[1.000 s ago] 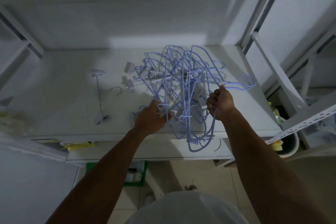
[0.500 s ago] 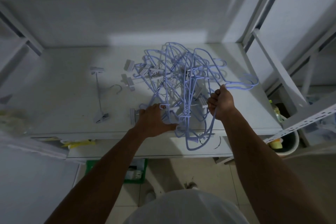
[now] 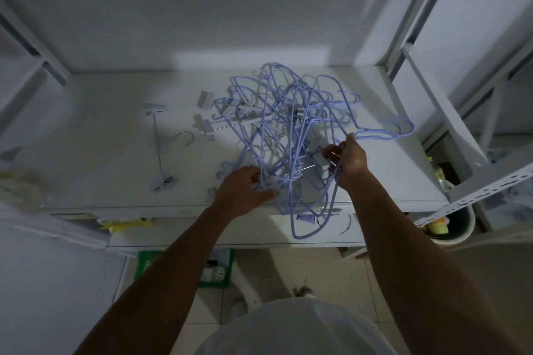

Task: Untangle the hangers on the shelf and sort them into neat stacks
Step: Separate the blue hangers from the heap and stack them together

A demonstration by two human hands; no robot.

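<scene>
A tangled heap of pale blue wire hangers (image 3: pixel 291 130) sits on the right half of the white shelf (image 3: pixel 101 130), with white clip hangers caught among the wires. Part of the tangle droops over the shelf's front edge, one loop hanging below it. A few hooks stick out to the right, pointing toward the shelf's right side. To the left of the heap, well apart from it, a single clip hanger (image 3: pixel 158 147) lies flat on the shelf, its bar running front to back and its metal hook turned right.
</scene>
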